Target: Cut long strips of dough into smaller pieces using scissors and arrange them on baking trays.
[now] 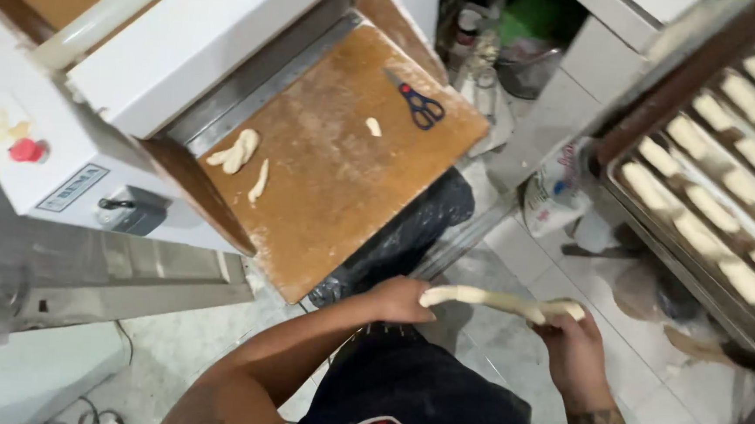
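A long pale rope of dough [494,299] is stretched between my two hands above the tiled floor. My left hand [400,299] pinches its left end. Its right end sits in my right hand [572,344], fingers curled around it. Ahead of me a floured wooden board [336,175] slopes out of a white dough-rolling machine [142,58]. At the machine's mouth lie rolled dough pieces [238,151], with a thin strip [259,181] just below them and a small bit [373,126] further up the board.
Scissors with blue and red handles [421,105] lie near the board's far edge. A metal tray [623,196] on the right holds several rows of shaped dough sticks [718,207]. A white sack [553,192] and clutter stand on the floor beyond.
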